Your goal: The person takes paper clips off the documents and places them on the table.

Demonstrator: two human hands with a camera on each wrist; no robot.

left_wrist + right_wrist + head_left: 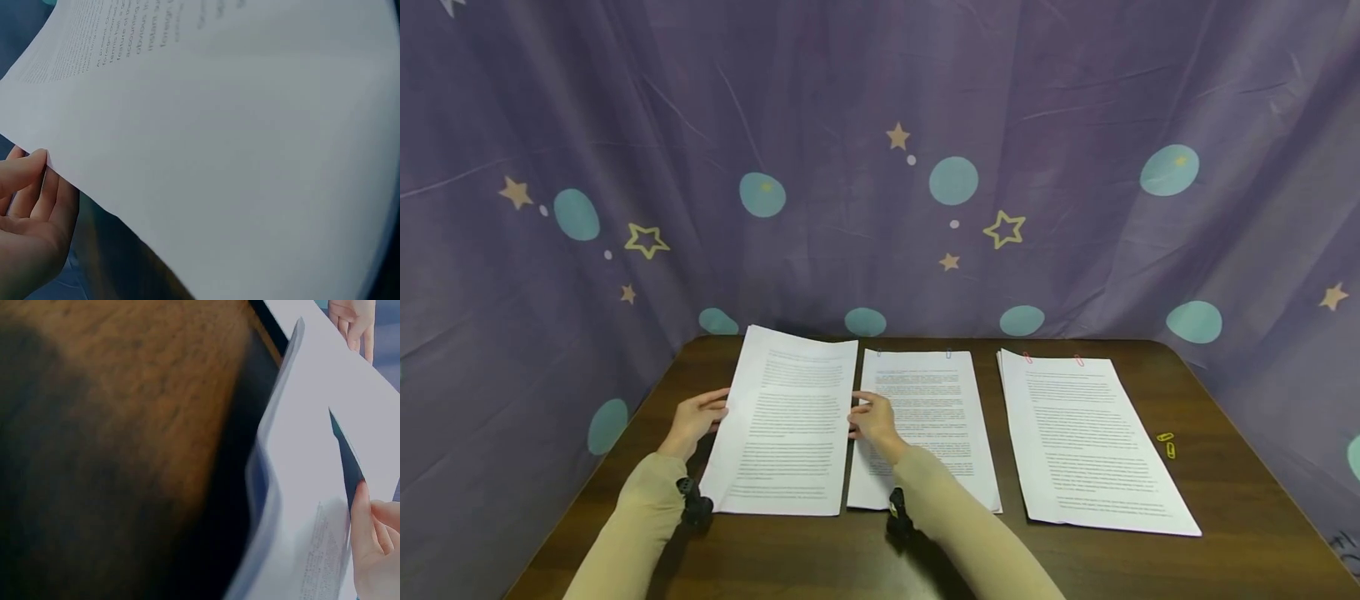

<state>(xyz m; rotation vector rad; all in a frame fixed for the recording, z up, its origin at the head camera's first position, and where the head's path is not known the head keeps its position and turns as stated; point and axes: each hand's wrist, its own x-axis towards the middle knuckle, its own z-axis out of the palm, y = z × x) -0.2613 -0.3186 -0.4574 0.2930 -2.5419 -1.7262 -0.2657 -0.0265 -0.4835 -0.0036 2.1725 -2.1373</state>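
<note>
1. On the dark wooden table [925, 550], seen from the head camera, three lots of printed paper lie side by side. The left hand [694, 419] pinches the left edge of the leftmost printed sheets [786, 425], and the right hand [874, 422] pinches their right edge, so the sheets hang between the two hands with the far end lifted off the table.
2. Right of those sheets lies the middle stack [936, 417], flat, with a clip at its top edge. Further right again is the right stack [1086, 442] with two red clips at its top, and beyond it two yellow paper clips [1167, 444] lie loose on the wood.
3. From the left wrist camera, the left fingertips [39, 159] close on the very edge of the sheets [237, 156]. The paper bows in a soft curve, so I judge it light, thin, limp and easily creased; holding both long edges, as now, keeps it from folding.
4. From the right wrist camera, the right fingers [369, 519] clamp the near edge of the sheets [306, 450], which here separate into several layers that could slip apart. The grain of the table [125, 394] is blurred.
</note>
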